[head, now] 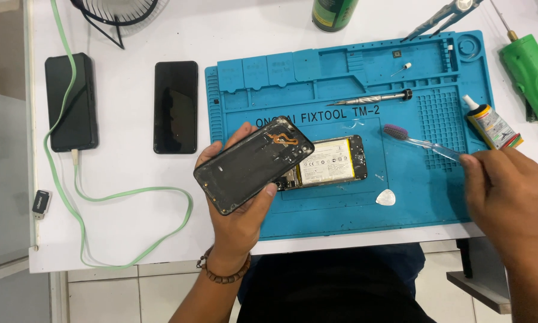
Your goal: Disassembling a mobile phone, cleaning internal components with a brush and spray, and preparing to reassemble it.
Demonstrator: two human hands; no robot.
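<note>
Back cover (254, 162) of a phone, black with an orange flex strip near its upper end, sits tilted in the left hand (240, 203), inner side up; the grip is closed on it, thumb on the lower right edge and fingers wrapped behind. It hovers over the left part of the blue repair mat (341, 209), and its right end overlaps the opened phone body (329, 164), which lies flat on the mat with its pale battery showing. The right hand (508, 194) pinches the clear handle of a toothbrush (421, 142), whose purple bristle head points left and hangs above the mat, just right of the phone body and apart from it.

On the mat, a screwdriver (376, 98) lies above the phone body, a white triangular pick (386, 197) below and to its right, and a glue tube (491, 124) rests at the mat's right edge. Tweezers (442, 15) cross the mat's top right corner, with a green rotary tool (529, 72) beside them on the worktop (131, 36). Left of the mat lie a dark phone (176, 106), well apart from the held cover, and a black power bank (72, 101) with a green cable (131, 194) looping towards the worktop's near edge.
</note>
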